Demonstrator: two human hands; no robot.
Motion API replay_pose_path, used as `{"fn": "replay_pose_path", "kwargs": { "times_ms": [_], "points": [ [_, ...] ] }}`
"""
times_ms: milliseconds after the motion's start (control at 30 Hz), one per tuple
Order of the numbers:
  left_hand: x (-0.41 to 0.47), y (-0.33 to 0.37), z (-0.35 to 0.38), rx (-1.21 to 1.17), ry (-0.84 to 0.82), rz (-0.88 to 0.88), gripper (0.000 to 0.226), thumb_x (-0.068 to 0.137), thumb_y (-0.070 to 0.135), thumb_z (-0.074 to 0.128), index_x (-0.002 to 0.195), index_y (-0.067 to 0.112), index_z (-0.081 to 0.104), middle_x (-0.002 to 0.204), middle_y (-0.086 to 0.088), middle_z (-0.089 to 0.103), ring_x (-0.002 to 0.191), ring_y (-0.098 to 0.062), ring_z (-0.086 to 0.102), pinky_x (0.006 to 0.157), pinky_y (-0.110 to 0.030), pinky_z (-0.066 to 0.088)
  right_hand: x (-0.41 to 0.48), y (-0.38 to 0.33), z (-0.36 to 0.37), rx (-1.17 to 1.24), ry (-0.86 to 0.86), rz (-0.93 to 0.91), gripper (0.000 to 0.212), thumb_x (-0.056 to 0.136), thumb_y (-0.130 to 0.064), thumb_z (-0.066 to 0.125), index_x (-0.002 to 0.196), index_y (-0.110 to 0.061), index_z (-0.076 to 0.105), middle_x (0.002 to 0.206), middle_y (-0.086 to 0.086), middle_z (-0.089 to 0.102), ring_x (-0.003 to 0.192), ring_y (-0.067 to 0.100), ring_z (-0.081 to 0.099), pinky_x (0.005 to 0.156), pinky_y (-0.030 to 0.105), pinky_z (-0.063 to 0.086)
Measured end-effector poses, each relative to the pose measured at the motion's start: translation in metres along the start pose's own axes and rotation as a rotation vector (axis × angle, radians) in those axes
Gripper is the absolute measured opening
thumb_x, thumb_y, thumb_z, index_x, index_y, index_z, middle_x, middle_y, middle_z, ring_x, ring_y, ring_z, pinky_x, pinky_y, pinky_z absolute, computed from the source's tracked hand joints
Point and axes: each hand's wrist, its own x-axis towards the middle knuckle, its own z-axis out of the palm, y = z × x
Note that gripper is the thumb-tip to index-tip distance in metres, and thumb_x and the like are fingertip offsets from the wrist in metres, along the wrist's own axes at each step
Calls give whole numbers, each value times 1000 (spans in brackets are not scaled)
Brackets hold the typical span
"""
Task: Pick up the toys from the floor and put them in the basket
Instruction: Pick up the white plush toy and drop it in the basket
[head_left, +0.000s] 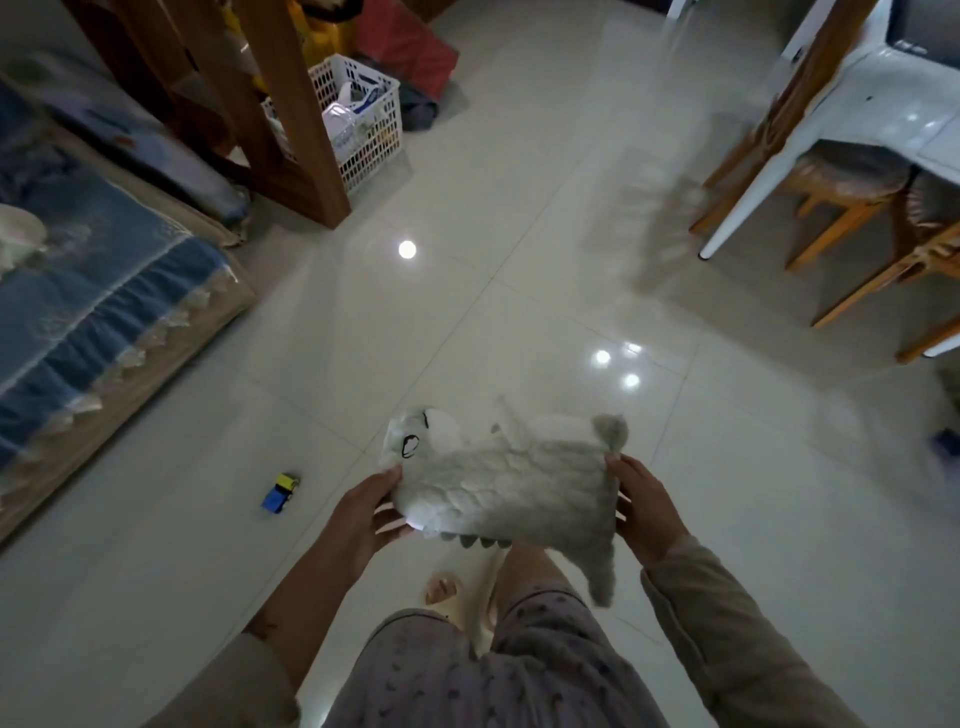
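A white and grey plush toy (509, 480) hangs in the air in front of me, held at both ends. My left hand (363, 512) grips its head end and my right hand (647, 512) grips its tail end. A small blue and yellow toy car (280, 492) lies on the tiled floor to the left of my left hand. The white plastic basket (382, 150) stands far ahead at the upper left, partly behind a wooden post, with several items inside.
A sofa with a blue cover (88, 312) runs along the left. A wooden frame (291, 114) stands beside the basket. A white table and wooden chairs (852, 192) fill the upper right. A small blue object (945, 444) lies at the right edge.
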Motion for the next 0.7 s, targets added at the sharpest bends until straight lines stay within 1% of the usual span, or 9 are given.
{"fn": "replay_pose_path", "kwargs": {
  "times_ms": [67, 133, 233, 333, 467, 533, 600, 700],
  "points": [
    [19, 18, 14, 7, -21, 1, 19, 88, 34, 58, 91, 21, 72, 82, 0, 76, 79, -23, 72, 70, -36, 57, 22, -19, 1, 7, 10, -3, 38, 95, -30, 48, 125, -8, 54, 113, 11, 61, 95, 29, 59, 66, 35, 50],
    [40, 36, 29, 9, -31, -5, 21, 88, 34, 57, 93, 19, 71, 87, -3, 75, 83, -25, 71, 73, -37, 57, 48, -38, 2, 7, 29, -7, 40, 95, -31, 47, 128, -8, 53, 120, 13, 59, 105, 34, 57, 71, 37, 51],
    [76, 63, 53, -10, -19, -13, 21, 90, 32, 56, 96, 17, 69, 96, -8, 71, 87, -27, 68, 71, -37, 57, 92, -70, 4, 4, 63, -14, 41, 94, -32, 48, 128, -9, 53, 127, 14, 57, 117, 39, 53, 85, 45, 48],
    [111, 94, 82, -54, 9, -30, 18, 90, 30, 55, 94, 17, 68, 97, -8, 69, 87, -28, 67, 70, -38, 56, 138, -110, 6, -30, 61, -9, 40, 94, -32, 48, 128, -11, 54, 128, 14, 57, 119, 38, 53, 90, 47, 47],
    [148, 138, 119, -113, 47, -26, 16, 91, 28, 55, 93, 19, 68, 95, -6, 69, 84, -27, 66, 66, -37, 54, 191, -165, 7, -63, 24, 14, 37, 94, -34, 48, 123, -13, 56, 124, 13, 60, 115, 36, 55, 86, 44, 50],
    [162, 161, 135, -140, 58, -13, 17, 91, 27, 54, 92, 19, 69, 93, -5, 69, 84, -27, 66, 68, -38, 54, 217, -192, 8, -87, -10, 21, 37, 94, -36, 48, 121, -13, 57, 123, 13, 60, 114, 35, 56, 82, 42, 51],
    [175, 181, 148, -168, 67, -7, 18, 91, 27, 54, 91, 19, 70, 89, -4, 72, 84, -27, 66, 72, -40, 55, 240, -219, 10, -105, -35, 36, 39, 93, -37, 48, 121, -12, 57, 121, 12, 61, 113, 35, 57, 75, 38, 52],
    [195, 208, 157, -206, 70, 1, 21, 93, 25, 51, 91, 18, 71, 84, -1, 76, 85, -27, 67, 74, -41, 54, 272, -255, 17, -125, -90, 24, 39, 93, -38, 48, 121, -12, 59, 119, 11, 63, 106, 30, 61, 68, 34, 51]
  ]
}}
